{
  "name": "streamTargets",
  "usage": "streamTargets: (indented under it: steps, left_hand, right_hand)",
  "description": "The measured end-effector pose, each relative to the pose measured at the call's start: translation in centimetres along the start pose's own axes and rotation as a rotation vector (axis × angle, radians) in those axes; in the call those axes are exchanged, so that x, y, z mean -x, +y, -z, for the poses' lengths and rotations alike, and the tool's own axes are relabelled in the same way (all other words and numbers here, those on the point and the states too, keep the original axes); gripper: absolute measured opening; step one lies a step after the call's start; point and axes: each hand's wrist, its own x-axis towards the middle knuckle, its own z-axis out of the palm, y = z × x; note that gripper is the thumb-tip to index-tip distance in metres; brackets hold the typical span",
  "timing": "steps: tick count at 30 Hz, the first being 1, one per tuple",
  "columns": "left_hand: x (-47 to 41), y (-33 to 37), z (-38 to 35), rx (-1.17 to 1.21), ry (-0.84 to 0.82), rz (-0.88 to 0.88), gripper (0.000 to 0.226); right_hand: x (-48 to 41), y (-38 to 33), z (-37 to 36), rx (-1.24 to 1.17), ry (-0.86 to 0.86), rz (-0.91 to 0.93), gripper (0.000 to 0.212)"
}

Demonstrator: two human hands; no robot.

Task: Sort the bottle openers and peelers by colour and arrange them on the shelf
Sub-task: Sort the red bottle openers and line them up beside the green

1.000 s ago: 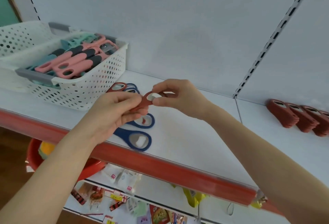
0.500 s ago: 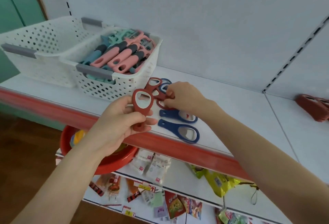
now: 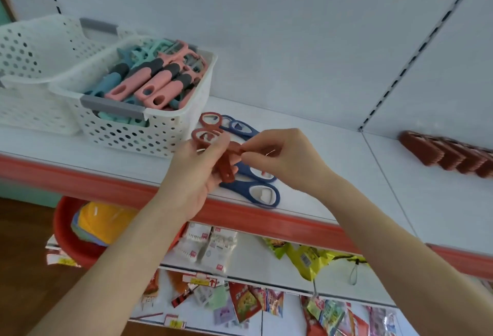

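Our left hand (image 3: 194,175) is curled round a red bottle opener (image 3: 226,169), its handle end poking out below the fingers. Our right hand (image 3: 285,159) pinches the upper red end between thumb and forefinger, the other fingers loosely bent. Whether our hands share 1 red opener or 2 stacked together, we cannot tell. They are held just above the front of the white shelf (image 3: 333,175).

Just behind our left fingers we see 1 more red ring (image 3: 204,135), and behind that 1 red opener (image 3: 210,119) lying flat. We count 4 blue bottle openers (image 3: 260,195): 2 near the shelf's front edge under our hands, 2 overlapping further back.

To the left stand 2 white perforated baskets. The nearer basket (image 3: 165,135) holds pink and teal peelers (image 3: 157,82) piled too thick to count. The other basket (image 3: 32,50) touches it. Well to the right, a blurred row of red openers (image 3: 448,154) stands on edge.
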Motion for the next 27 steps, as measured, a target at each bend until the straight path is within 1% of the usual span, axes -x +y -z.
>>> streamTargets:
  steps: [2, 4, 6, 7, 9, 11, 12, 16, 18, 20, 23, 25, 27]
  left_hand:
    - [0.1, 0.0, -0.4, 0.006, 0.031, -0.034, 0.018]
    - [0.2, 0.1, -0.2, 0.021, 0.073, -0.045, 0.018]
    - [0.4, 0.1, 0.4, 0.024, 0.114, -0.048, 0.016]
    - [0.6, 0.1, 0.6, 0.005, 0.126, -0.057, 0.014]
    - [0.9, 0.0, 0.9, -0.018, 0.136, -0.061, 0.011]
    - [1.3, -0.1, 1.0, -0.017, 0.12, -0.05, 0.018]
    - [1.4, -0.2, 1.0, -0.009, 0.114, -0.045, 0.022]
    - [1.7, -0.2, 1.2, 0.024, 0.116, -0.032, 0.027]
    - [1.7, -0.3, 1.2, 0.022, 0.124, -0.032, 0.026]
    - [1.7, -0.3, 1.2, 0.029, 0.132, -0.03, 0.023]
    - [1.5, -0.2, 0.8, 0.076, 0.114, -0.028, 0.019]
    - [1.2, -0.3, 0.2, 0.111, 0.088, -0.032, 0.017]
    - [1.0, -0.3, -0.5, 0.122, 0.053, -0.049, 0.018]
  right_hand:
    - [-0.1, 0.1, -0.2, 0.031, -0.093, 0.039, 0.009]
    - [-1.2, 0.8, 0.1, 0.097, -0.073, 0.029, 0.008]
    - [-2.8, 1.7, 0.4, 0.232, -0.02, -0.022, 0.012]
    - [-3.5, 2.1, 0.3, 0.305, -0.031, -0.052, 0.013]
    - [-4.7, 2.3, -0.4, 0.435, -0.132, -0.09, 0.022]
    - [-5.6, 2.1, -1.4, 0.578, -0.228, -0.076, 0.036]
    - [-5.9, 1.8, -1.8, 0.629, -0.243, -0.06, 0.038]
    - [-6.9, 1.3, -2.0, 0.669, -0.282, -0.049, 0.031]
    - [-7.2, 1.4, -1.6, 0.657, -0.292, -0.051, 0.03]
    - [-7.3, 1.8, -0.9, 0.572, -0.231, -0.057, 0.031]
    - [-7.2, 1.1, 0.8, 0.306, -0.093, -0.088, 0.033]
    - [-6.9, 0.1, 1.5, 0.101, -0.077, -0.084, 0.033]
    - [-6.3, -1.0, 1.5, -0.031, -0.121, -0.079, 0.031]
